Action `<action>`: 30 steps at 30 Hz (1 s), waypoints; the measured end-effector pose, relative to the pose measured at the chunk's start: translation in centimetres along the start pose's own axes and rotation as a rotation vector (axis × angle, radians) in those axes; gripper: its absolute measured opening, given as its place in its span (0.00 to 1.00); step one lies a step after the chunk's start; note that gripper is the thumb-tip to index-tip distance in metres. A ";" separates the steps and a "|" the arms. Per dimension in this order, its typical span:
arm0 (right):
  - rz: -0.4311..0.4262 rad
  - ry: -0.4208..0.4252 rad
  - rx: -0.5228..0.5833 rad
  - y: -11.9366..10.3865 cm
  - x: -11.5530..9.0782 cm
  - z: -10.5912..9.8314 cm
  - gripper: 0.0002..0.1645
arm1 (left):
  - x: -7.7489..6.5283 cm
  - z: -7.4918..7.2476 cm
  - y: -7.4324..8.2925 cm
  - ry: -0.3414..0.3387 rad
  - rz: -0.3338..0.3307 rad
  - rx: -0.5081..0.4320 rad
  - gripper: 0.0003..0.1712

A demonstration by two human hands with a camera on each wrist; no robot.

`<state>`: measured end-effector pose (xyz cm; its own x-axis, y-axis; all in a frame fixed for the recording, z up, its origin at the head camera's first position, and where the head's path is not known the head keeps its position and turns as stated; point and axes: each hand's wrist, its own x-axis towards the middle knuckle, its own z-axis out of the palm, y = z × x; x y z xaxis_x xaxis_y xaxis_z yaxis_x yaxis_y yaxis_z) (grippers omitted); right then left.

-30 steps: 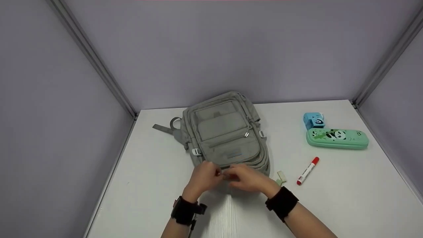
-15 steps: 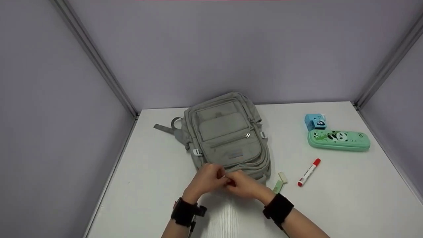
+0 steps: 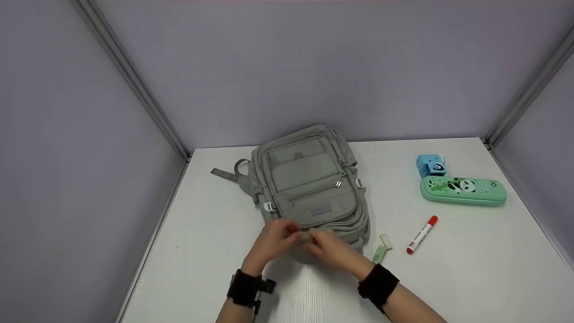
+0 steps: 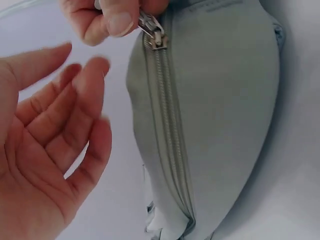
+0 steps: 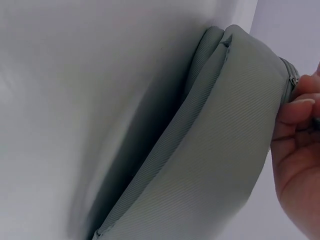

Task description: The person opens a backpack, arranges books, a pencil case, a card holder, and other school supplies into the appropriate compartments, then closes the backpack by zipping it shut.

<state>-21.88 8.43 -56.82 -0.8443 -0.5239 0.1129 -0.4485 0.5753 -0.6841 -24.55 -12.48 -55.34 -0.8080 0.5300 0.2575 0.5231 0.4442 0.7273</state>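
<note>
A grey-green backpack (image 3: 307, 170) lies on its back on the white table, its bottom end towards me. Both hands are at that end. In the left wrist view, a zipper (image 4: 170, 110) runs along a pocket there, its teeth together below the slider. My right hand (image 3: 334, 252) pinches the metal zipper pull (image 4: 150, 26) between thumb and fingers. Beside the zipper, my left hand (image 4: 55, 130) is apart from the bag with its fingers loosely bent and nothing in them. The right wrist view shows the bag's underside (image 5: 210, 145) and the pinching fingers (image 5: 296, 111).
To the right of the bag lie two small pale green pieces (image 3: 379, 254) and a red-capped marker (image 3: 422, 234). Further back are a green panda pencil case (image 3: 464, 191) and a small blue object (image 3: 431, 165). Grey panels (image 3: 287, 67) wall the table's back and sides.
The two hands met in front of the bag half a second ago. Now my left hand has drawn a little to the left, away from the right hand at the zipper.
</note>
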 end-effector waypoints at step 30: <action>0.014 0.080 -0.173 1.4 -1.5 -1.9 0.05 | 0.0 1.3 -2.3 -0.095 0.156 0.207 0.08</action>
<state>-21.82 11.28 -56.58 -0.8683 -0.4673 0.1665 -0.4747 0.6850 -0.5526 -25.35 -12.53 -57.83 -0.6892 0.6646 0.2886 0.6917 0.4848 0.5352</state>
